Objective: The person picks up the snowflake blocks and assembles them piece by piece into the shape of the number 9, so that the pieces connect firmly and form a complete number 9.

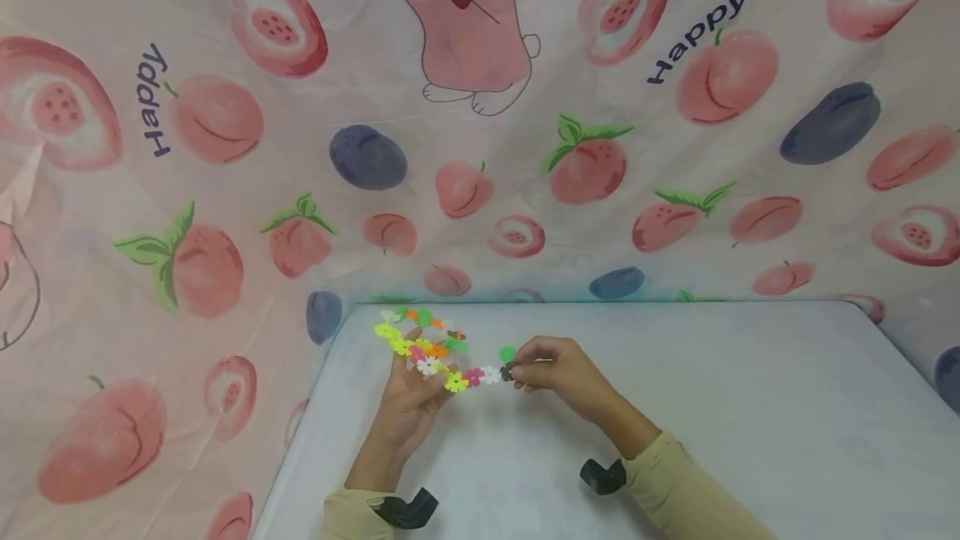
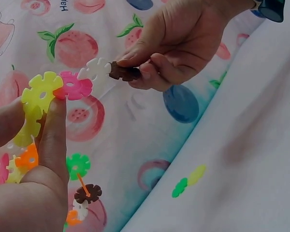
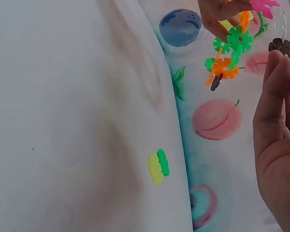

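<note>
A chain of interlocked plastic flower-shaped pieces (image 1: 456,382) in yellow, pink, white, orange, green and brown hangs between the two hands, above the table. My left hand (image 1: 412,411) pinches a yellow flower piece (image 2: 44,87) of it between thumb and finger, while the rest of the chain loops behind and over that hand. At the chain's right end, my right hand (image 1: 558,369) pinches a brown flower piece (image 2: 124,72) with thumb and fingertips. The brown piece meets a white flower piece (image 2: 94,70), which joins a pink one (image 2: 76,86).
On the white table (image 1: 712,415), beyond the right hand, a green flower piece (image 2: 180,187) and a yellow one (image 2: 197,174) lie side by side. A fruit-print cloth (image 1: 480,140) hangs behind the table's far edge and along its left side.
</note>
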Action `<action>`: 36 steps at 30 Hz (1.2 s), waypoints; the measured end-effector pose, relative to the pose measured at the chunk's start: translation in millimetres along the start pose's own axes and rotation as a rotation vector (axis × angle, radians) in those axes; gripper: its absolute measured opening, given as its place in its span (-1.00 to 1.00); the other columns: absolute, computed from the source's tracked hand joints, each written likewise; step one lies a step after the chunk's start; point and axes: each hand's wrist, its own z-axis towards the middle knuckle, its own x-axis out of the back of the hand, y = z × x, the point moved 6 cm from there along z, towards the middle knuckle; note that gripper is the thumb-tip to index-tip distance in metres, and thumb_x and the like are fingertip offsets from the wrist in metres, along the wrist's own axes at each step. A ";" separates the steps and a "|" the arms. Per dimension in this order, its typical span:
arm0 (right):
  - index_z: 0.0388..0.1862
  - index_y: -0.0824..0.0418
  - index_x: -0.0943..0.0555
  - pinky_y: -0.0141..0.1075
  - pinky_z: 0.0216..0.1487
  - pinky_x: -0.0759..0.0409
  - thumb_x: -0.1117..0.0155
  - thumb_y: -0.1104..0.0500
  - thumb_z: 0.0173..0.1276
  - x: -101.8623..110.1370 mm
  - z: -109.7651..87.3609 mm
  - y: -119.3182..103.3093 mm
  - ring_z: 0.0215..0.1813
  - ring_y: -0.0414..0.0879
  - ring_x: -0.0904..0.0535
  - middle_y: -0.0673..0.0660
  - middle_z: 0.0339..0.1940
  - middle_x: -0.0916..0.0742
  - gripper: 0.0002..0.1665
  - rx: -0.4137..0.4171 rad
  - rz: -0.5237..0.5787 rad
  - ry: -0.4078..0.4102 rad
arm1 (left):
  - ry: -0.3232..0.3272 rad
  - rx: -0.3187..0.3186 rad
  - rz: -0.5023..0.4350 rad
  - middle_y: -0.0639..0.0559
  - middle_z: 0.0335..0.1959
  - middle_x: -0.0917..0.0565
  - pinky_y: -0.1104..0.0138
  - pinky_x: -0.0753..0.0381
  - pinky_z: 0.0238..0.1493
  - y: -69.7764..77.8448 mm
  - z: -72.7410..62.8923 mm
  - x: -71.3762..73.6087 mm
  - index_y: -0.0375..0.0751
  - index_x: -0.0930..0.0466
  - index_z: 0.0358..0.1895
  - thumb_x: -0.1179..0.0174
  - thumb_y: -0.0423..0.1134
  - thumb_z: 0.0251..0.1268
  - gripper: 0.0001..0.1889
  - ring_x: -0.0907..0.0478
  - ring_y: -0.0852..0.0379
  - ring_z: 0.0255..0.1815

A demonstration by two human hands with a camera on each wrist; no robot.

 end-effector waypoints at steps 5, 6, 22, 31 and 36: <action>-0.13 0.17 -0.73 -0.19 -0.05 -0.76 -0.47 0.07 0.33 -2.0 -1.1 -3.5 -0.14 0.02 -0.76 0.15 -0.10 -0.76 -0.77 0.025 0.006 -0.017 | 0.019 0.019 0.007 -0.12 0.68 0.09 0.21 -0.60 0.29 -3.7 -0.4 1.3 0.21 0.31 0.65 -0.02 -0.54 0.50 -0.08 -0.55 0.09 0.27; -0.13 0.19 -0.72 -0.19 -0.05 -0.76 -0.47 0.09 0.33 -2.4 -1.2 -4.1 -0.15 0.02 -0.77 0.17 -0.10 -0.76 -0.77 0.033 0.012 -0.023 | 0.024 0.023 0.010 -0.11 0.68 0.09 0.22 -0.60 0.29 -4.4 -0.6 1.4 0.21 0.31 0.65 -0.02 -0.53 0.50 -0.08 -0.55 0.10 0.25; -0.16 0.31 -0.70 -0.24 -0.15 -0.76 -0.48 0.22 0.30 -3.9 0.9 -6.4 -0.28 -0.06 -0.76 0.17 -0.25 -0.75 -0.79 0.083 0.052 -0.010 | 0.009 0.000 0.009 -0.10 0.68 0.09 0.21 -0.57 0.31 -5.6 0.4 -3.6 0.41 0.21 0.60 0.02 -0.51 0.54 -0.13 -0.48 0.05 0.37; -0.18 0.27 -0.71 -0.24 -0.19 -0.73 -0.47 0.21 0.32 -2.9 0.4 -8.8 -0.31 -0.07 -0.73 0.20 -0.28 -0.76 -0.83 0.102 0.011 -0.008 | 0.006 -0.015 0.030 0.02 0.62 -0.04 0.22 -0.59 0.29 -6.0 1.6 -5.4 0.45 0.22 0.59 -0.01 -0.48 0.54 -0.12 -0.52 0.11 0.30; -0.19 0.27 -0.71 -0.25 -0.21 -0.72 -0.47 0.22 0.32 -2.2 0.8 -11.0 -0.32 -0.06 -0.72 0.21 -0.29 -0.76 -0.84 0.115 0.011 -0.008 | 0.019 -0.008 0.041 0.08 0.63 -0.03 0.20 -0.58 0.30 -8.5 0.6 -6.2 0.46 0.25 0.60 -0.01 -0.49 0.54 -0.09 -0.48 0.03 0.37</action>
